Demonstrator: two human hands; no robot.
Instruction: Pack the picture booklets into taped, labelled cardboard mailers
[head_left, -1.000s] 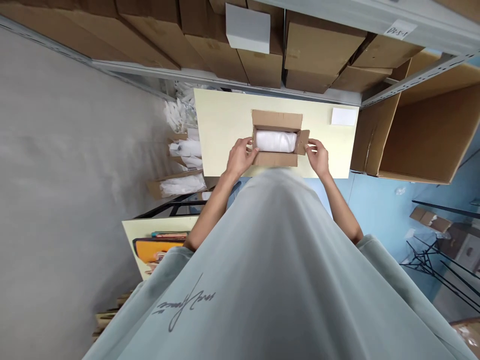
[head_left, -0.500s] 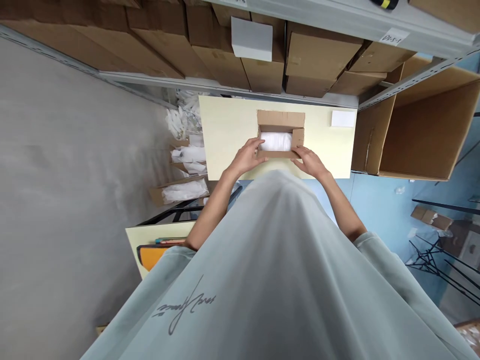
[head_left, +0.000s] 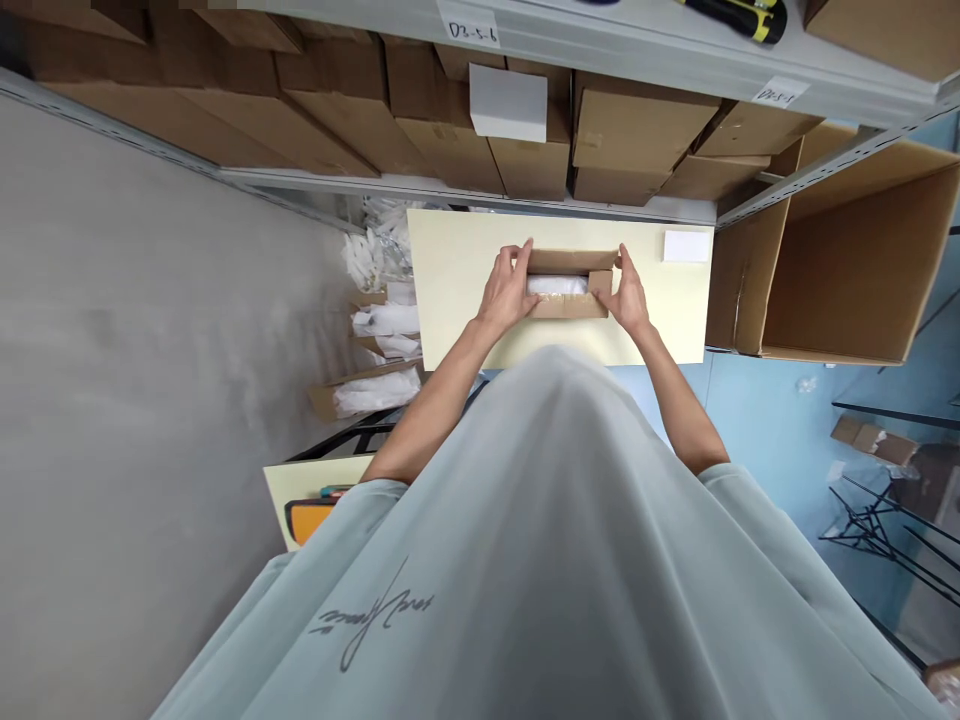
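So the left hand [head_left: 508,288] and right hand [head_left: 627,292] are clasping the ends of the cardboard box [head_left: 574,304] sitting on the table [head_left: 457,270]; I'd be squeezing evenly, tucking flaps over the white bundle [head_left: 556,285].

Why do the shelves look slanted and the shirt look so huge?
In the head view the wide lens slants the shelf rail and swells the nearby shirt; in the same head view the light is soft, with no glare on the table, and the left hand, right hand and cardboard box look small but sharp.
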